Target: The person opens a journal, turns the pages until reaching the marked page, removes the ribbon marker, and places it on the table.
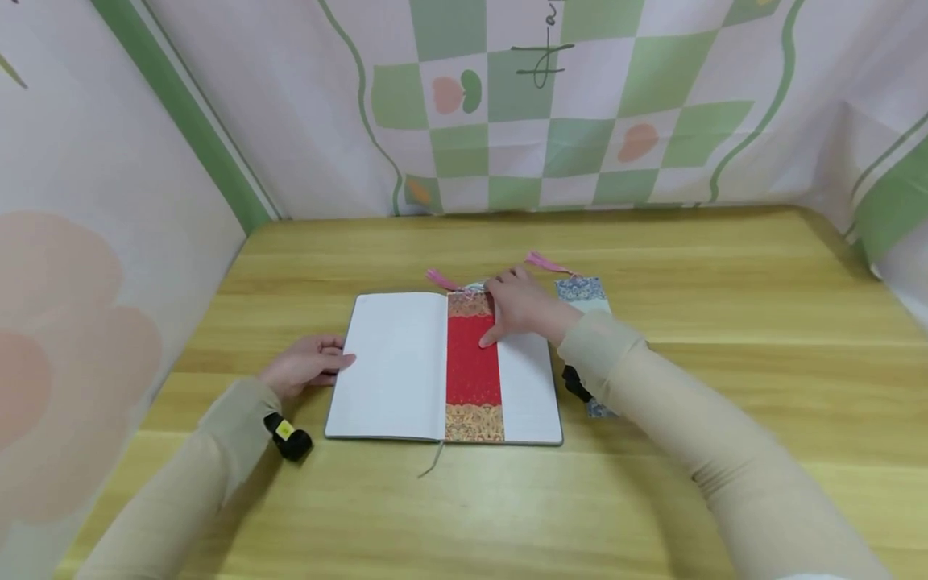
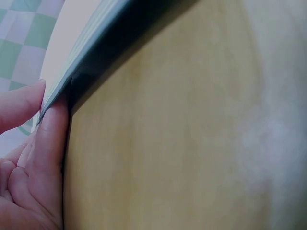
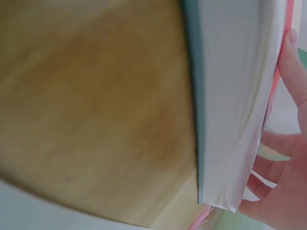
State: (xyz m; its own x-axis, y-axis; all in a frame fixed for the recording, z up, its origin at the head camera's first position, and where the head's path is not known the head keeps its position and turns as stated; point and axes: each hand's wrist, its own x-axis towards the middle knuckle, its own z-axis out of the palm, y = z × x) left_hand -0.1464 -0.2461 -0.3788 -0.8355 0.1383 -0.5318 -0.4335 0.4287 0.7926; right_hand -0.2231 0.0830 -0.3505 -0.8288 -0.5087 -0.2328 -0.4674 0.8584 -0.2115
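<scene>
A notebook lies open on the table, with a blank left page and a right page. On the right page, along the fold, lies a red bookmark with gold patterned ends. My left hand pinches the notebook's left edge, thumb above the page and fingers under the dark cover. With its thumb, my right hand touches the red bookmark; its other fingers are near the bookmark's top end. In the right wrist view these fingers look spread beside the pages.
A blue patterned bookmark with a pink tassel lies right of the notebook, partly hidden by my right arm. Another pink tassel lies above the notebook. A thin ribbon sticks out below. A checked curtain hangs behind the table.
</scene>
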